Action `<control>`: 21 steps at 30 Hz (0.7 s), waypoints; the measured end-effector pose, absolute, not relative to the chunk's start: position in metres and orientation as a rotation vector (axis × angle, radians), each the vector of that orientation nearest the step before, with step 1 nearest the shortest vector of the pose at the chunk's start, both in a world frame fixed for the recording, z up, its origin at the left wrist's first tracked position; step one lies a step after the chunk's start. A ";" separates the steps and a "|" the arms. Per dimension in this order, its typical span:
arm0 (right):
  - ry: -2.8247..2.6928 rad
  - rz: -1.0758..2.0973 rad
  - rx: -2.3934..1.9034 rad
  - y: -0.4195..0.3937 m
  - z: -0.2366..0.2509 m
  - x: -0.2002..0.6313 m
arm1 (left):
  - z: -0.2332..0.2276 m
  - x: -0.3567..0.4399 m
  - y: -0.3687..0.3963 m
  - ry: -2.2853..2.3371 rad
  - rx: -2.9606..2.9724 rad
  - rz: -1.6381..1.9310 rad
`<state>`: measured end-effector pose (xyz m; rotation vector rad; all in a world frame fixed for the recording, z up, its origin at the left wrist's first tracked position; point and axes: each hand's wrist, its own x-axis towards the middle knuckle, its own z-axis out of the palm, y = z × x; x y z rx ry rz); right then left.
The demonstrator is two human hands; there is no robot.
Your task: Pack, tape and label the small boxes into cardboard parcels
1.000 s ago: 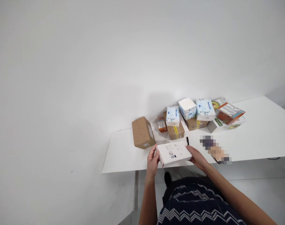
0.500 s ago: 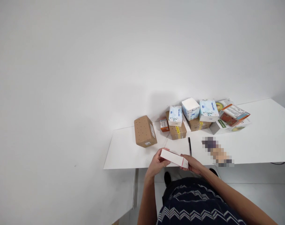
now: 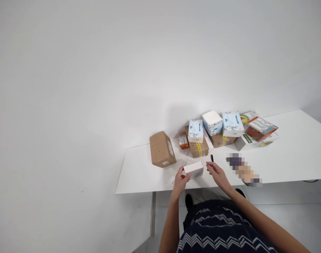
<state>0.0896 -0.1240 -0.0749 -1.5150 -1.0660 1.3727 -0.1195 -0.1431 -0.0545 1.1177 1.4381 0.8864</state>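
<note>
My left hand [image 3: 181, 180] grips the left end of a flat white box [image 3: 193, 168] with a thin red edge, held just above the near part of the white table [image 3: 139, 175]. Its narrow side faces me. My right hand [image 3: 216, 173] hovers just right of the box with its fingers apart and is not touching it. A black pen [image 3: 211, 158] lies on the table just beyond my right hand.
A brown cardboard box [image 3: 161, 149] stands to the left. Behind are a taped brown box [image 3: 198, 148], tissue packs [image 3: 196, 130], a small orange carton [image 3: 183, 141] and printed food cartons [image 3: 259, 128]. A blurred object [image 3: 243, 170] lies at right. The wall stands close behind.
The white box was turned from flat, label side up, onto its edge and moved a little away from me. My right hand has let go of it and drawn slightly right.
</note>
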 end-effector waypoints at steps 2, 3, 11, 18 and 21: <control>-1.189 1.293 -1.470 -0.125 -0.071 0.088 | -0.058 -0.119 -0.143 1.447 1.142 0.876; -1.273 1.257 -1.437 -0.125 -0.070 0.088 | -0.059 -0.118 -0.143 1.460 1.154 0.866; -1.974 0.724 -1.446 -0.127 -0.057 0.086 | -0.041 -0.099 -0.147 1.513 1.418 0.787; -1.990 0.942 -1.534 -0.122 -0.071 0.100 | -0.042 -0.109 -0.143 1.717 1.785 0.511; -1.899 1.033 -1.590 -0.118 -0.082 0.110 | -0.063 -0.126 -0.142 1.867 1.699 0.223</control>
